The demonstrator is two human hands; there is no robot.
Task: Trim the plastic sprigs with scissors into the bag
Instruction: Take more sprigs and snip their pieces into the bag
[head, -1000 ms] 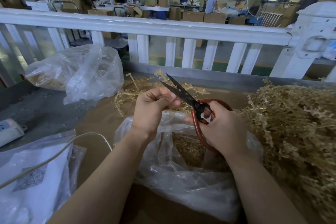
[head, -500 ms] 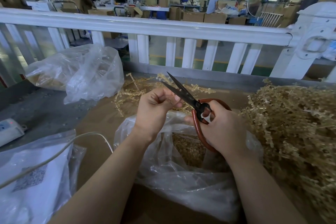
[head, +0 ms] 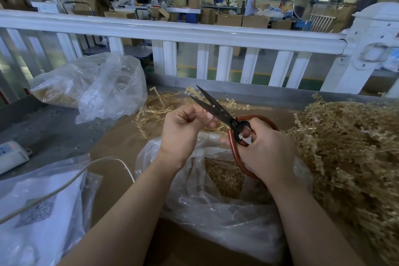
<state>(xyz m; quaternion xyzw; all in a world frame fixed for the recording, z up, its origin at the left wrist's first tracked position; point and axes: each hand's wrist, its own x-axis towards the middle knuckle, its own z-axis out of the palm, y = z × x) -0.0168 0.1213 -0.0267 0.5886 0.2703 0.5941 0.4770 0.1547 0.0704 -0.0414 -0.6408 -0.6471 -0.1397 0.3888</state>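
Left hand (head: 183, 127) pinching a small clear sprig piece (head: 203, 112), right hand (head: 265, 153) gripping open, red-handled black scissors (head: 218, 112) above the clear plastic bag (head: 216, 207).

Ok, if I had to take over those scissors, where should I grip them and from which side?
Grip the scissors by the red loop handles, coming from the near right, as the right hand does now. The open blades point up and away to the far left, towards the left hand, so that side is probably unsafe. The big loops sit nearest you, above the bag.
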